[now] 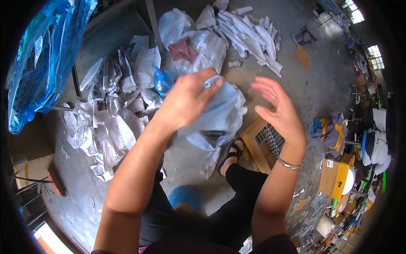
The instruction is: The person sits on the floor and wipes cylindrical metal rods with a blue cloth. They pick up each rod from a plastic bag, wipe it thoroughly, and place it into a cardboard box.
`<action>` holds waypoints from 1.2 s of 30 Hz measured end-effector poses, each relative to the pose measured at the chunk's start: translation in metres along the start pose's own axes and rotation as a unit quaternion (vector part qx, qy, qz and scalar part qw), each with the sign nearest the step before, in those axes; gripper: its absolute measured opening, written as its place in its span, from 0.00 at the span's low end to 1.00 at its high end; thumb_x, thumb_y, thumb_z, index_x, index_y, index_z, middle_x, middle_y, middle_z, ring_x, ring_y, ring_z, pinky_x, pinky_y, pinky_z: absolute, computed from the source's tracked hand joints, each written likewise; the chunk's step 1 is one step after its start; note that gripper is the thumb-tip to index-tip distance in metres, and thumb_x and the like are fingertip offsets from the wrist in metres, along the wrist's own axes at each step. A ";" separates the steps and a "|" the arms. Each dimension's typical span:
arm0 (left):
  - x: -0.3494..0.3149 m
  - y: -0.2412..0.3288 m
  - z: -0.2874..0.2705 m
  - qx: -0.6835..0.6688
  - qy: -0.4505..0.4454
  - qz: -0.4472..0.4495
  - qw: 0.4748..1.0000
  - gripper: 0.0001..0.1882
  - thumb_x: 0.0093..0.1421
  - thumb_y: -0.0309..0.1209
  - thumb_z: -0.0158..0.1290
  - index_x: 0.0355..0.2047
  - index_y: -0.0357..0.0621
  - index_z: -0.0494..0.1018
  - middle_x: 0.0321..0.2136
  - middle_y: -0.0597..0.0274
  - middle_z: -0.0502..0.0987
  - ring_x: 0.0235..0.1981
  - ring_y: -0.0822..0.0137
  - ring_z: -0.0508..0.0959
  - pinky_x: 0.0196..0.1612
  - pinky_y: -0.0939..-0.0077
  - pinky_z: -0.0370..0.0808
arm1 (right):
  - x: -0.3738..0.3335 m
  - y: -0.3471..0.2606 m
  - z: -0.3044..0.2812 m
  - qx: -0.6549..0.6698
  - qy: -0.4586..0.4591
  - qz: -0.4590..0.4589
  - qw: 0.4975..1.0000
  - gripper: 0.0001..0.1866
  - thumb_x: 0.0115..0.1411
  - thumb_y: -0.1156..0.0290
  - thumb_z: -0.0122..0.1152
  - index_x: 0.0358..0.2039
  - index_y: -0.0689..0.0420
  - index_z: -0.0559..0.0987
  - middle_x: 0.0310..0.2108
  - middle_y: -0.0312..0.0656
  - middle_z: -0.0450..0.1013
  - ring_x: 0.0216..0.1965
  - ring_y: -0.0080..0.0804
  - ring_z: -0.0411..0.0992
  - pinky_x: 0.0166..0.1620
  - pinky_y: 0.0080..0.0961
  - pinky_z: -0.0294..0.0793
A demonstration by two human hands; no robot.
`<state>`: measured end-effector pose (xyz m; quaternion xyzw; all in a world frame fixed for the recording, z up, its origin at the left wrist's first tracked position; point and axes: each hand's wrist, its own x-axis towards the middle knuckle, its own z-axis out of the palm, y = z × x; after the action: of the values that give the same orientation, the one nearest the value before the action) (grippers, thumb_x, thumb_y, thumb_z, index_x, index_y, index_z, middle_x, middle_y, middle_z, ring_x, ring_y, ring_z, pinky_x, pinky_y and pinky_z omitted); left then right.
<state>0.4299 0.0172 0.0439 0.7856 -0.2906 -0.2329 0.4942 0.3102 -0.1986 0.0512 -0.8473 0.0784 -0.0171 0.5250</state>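
Note:
My left hand (190, 97) is closed on a light blue cloth (222, 103), its fingers pinching a rolled edge. The cloth hangs down over a clear plastic bag (202, 142). My right hand (279, 108) is raised to the right of the cloth, apart from it, with its fingers spread and nothing in them. Just behind my left hand stands a blue pump bottle (162, 81). An open cardboard box (252, 129) with rows of grey metal cylindrical parts (270, 139) sits below my right hand.
Crumpled printed paper (120, 131) covers the floor at left. White paper-wrapped rolls (249, 31) and a dusky pink cloth (182, 49) on plastic bags lie farther off. Blue plastic sheeting (46, 59) hangs at far left. A yellow-brown carton (336, 175) stands at right.

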 end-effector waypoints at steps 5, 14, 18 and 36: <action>0.002 -0.013 0.025 0.048 -0.034 0.147 0.987 0.10 0.62 0.32 0.50 0.36 0.36 0.71 0.20 0.47 0.69 0.20 0.55 0.69 0.29 0.67 0.68 | -0.002 0.020 0.042 -0.008 0.007 -0.044 0.999 0.36 0.42 0.79 0.70 0.54 0.59 0.66 0.50 0.47 0.69 0.52 0.35 0.67 0.53 0.29 0.66; 0.018 -0.010 0.033 -0.126 -0.053 0.073 0.988 0.12 0.58 0.32 0.57 0.38 0.38 0.71 0.32 0.65 0.73 0.35 0.75 0.69 0.40 0.79 0.68 | -0.014 0.029 0.034 0.214 -0.105 0.068 0.969 0.22 0.54 0.74 0.63 0.49 0.64 0.71 0.44 0.41 0.73 0.43 0.25 0.71 0.49 0.24 0.70; 0.021 -0.001 0.031 -0.399 0.066 -0.057 0.913 0.25 0.63 0.47 0.46 0.48 0.35 0.67 0.44 0.55 0.75 0.46 0.64 0.74 0.52 0.70 0.69 | -0.016 0.011 0.034 0.479 0.050 0.100 0.870 0.17 0.62 0.67 0.53 0.48 0.64 0.72 0.43 0.40 0.73 0.43 0.26 0.71 0.49 0.25 0.69; -0.001 -0.015 0.051 -0.612 -0.114 -0.171 0.764 0.34 0.59 0.50 0.51 0.56 0.36 0.62 0.50 0.54 0.72 0.52 0.60 0.72 0.56 0.64 0.68 | -0.007 0.004 0.035 0.531 0.050 0.046 0.844 0.24 0.59 0.76 0.51 0.56 0.66 0.63 0.50 0.46 0.68 0.51 0.32 0.68 0.55 0.30 0.67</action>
<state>0.3995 -0.0095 0.0100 0.3206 -0.0011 -0.5298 0.7852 0.3069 -0.1677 0.0326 -0.4320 0.1224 -0.0739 0.8905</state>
